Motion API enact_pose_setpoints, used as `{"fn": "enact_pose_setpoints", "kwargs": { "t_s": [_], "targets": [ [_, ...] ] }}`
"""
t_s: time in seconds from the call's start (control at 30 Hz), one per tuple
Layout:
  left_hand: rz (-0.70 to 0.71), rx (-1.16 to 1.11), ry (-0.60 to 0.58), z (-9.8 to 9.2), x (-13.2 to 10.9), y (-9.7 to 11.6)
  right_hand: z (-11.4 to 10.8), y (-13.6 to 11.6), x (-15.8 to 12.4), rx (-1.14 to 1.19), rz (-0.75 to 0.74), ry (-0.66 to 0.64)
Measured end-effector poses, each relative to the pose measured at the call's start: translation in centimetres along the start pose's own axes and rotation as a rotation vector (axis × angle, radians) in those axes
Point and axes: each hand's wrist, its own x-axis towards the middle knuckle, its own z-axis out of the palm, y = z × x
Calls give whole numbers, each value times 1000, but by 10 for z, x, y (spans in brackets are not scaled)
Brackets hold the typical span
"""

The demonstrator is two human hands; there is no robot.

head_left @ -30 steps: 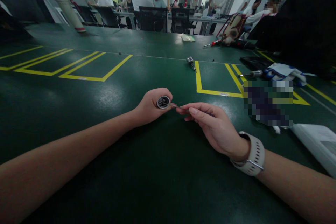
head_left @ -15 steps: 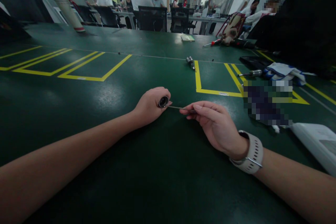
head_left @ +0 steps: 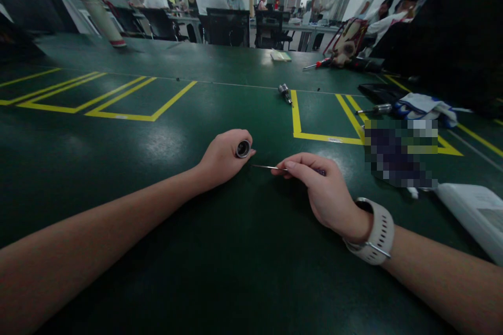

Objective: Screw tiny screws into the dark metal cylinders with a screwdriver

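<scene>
My left hand (head_left: 222,157) is closed around a hollow metal cylinder (head_left: 242,149), its round open end facing me and its interior dark. The rest of the cylinder is hidden by my fingers. To the right, my right hand (head_left: 316,180) pinches a thin, pointed metal tool (head_left: 265,167). A dark end of this tool shows behind my thumb; its exact kind is unclear. The tip points left, a little below the cylinder and apart from it. Beyond my hands, a metal part with a narrow tip (head_left: 284,93) lies on the green table (head_left: 236,251).
Yellow tape outlines (head_left: 334,140) mark the table. At right lie a metal tool (head_left: 375,109), a white-and-blue cloth (head_left: 426,107), a blurred dark item (head_left: 396,159) and a white box (head_left: 473,204). Farther back are a red-handled screwdriver (head_left: 320,64) and a standing white cylinder (head_left: 101,18). People sit beyond.
The thin tool has drawn away from the cylinder's rim, its tip now lower. My right hand has turned slightly, uncovering the tool's dark end. My left hand has shifted slightly left with the cylinder.
</scene>
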Motion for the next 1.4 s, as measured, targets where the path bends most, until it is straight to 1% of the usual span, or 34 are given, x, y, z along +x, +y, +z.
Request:
{"fn": "enact_pose_setpoints", "kwargs": {
  "t_s": [0.1,0.17,0.23,0.37,0.47,0.57,0.63,0.73,0.8,0.9,0.97,1.07,1.23,1.33,1.4],
  "targets": [
    [20,-11,-9,-1,0,2,1,-3,0,-112,-8,-8],
    [49,-6,-31,-1,-1,4,2,-4,-1,-141,-11,-7],
    [71,10,-54,-2,-1,5,1,-3,-1,-119,-25,16],
    [73,17,-103,-1,-1,5,0,1,-2,0,-74,89],
    [66,16,-116,-1,-1,4,0,4,-3,58,-114,92],
    [48,21,-106,-1,-1,4,0,3,-3,48,-153,88],
    [35,23,-101,-1,-1,5,0,0,-4,-2,-172,76],
    [27,25,-99,-2,0,6,1,-7,-5,-186,-194,-7],
    [32,35,-102,-2,0,7,2,-11,-6,-304,-249,-57],
    [44,71,-111,-2,0,9,4,-11,-6,-381,-372,-66],
    [52,94,-110,-2,0,9,5,-10,-6,-401,-407,-55],
    [66,122,-106,-1,-1,8,4,-10,-4,-385,-354,-55],
    [44,84,-113,-2,-1,8,-1,-7,-1,-211,-121,-143],
    [40,32,-88,-2,-2,7,-2,-2,0,-92,-80,-151],
    [50,22,-74,-2,-2,7,-2,-3,-1,-89,-92,-121]
  ]
}}
